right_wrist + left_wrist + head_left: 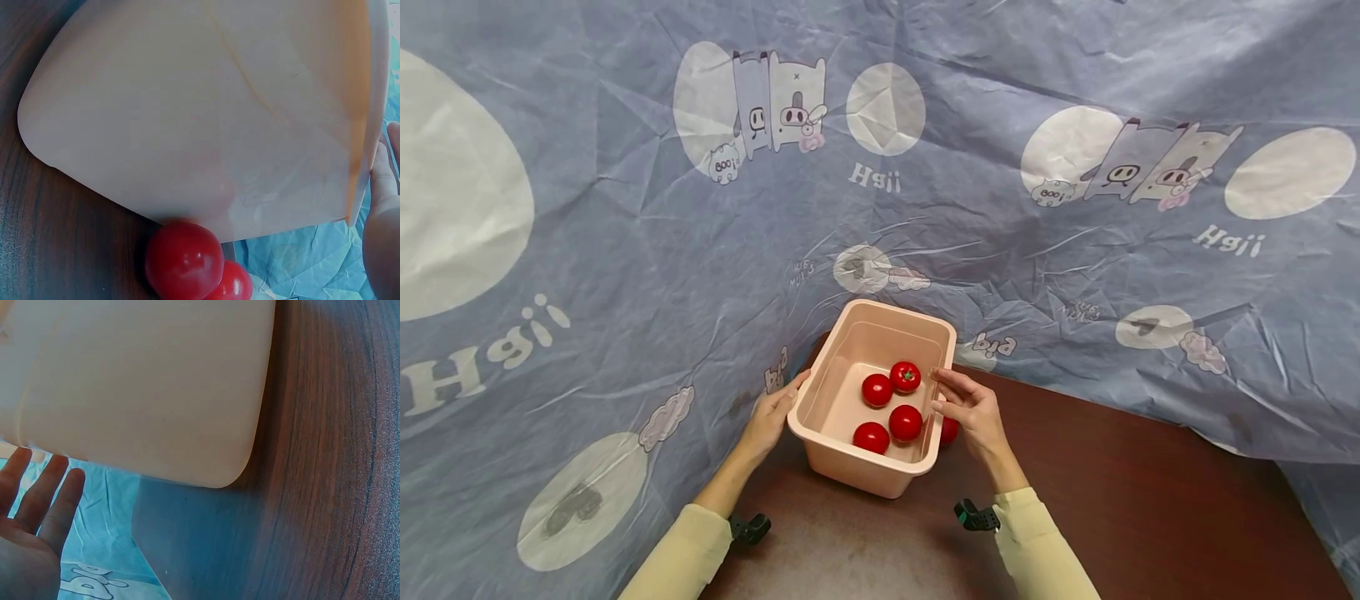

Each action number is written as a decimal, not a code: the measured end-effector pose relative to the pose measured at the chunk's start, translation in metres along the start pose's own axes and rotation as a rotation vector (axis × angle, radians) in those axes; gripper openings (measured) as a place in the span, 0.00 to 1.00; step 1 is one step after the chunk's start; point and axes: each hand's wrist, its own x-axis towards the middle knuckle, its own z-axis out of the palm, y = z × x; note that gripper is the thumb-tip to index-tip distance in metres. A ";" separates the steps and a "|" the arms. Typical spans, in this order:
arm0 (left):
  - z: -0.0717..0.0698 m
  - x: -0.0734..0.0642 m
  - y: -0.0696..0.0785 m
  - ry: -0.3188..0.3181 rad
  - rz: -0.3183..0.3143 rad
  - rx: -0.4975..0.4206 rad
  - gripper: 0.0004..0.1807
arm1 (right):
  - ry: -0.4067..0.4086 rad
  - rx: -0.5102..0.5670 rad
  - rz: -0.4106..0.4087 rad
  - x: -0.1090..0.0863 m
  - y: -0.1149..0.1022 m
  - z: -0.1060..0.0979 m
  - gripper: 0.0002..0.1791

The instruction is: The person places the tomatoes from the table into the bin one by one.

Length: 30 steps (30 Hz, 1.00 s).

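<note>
A pale pink plastic bin stands at the table's far left corner, with several red tomatoes loose on its floor. One tomato shows its green stem end. My left hand holds the bin's left rim; in the left wrist view its fingers reach up against the outer side. At the right rim my right hand grips with thumb and fingers. Outside the bin by that hand lies another tomato. The right wrist view shows two there, a nearer tomato partly covering a second tomato.
A dark brown wooden table extends to the right and front. Blue patterned sheeting hangs behind and to the left, close to the bin and left hand. Each wrist wears a black strap.
</note>
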 end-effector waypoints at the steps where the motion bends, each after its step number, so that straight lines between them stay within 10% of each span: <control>1: 0.000 0.000 0.000 0.003 0.003 0.003 0.22 | -0.001 0.002 -0.002 0.000 0.000 0.000 0.35; 30: 0.000 -0.001 -0.001 0.014 0.028 0.004 0.22 | 0.251 0.119 0.020 -0.009 0.014 -0.027 0.27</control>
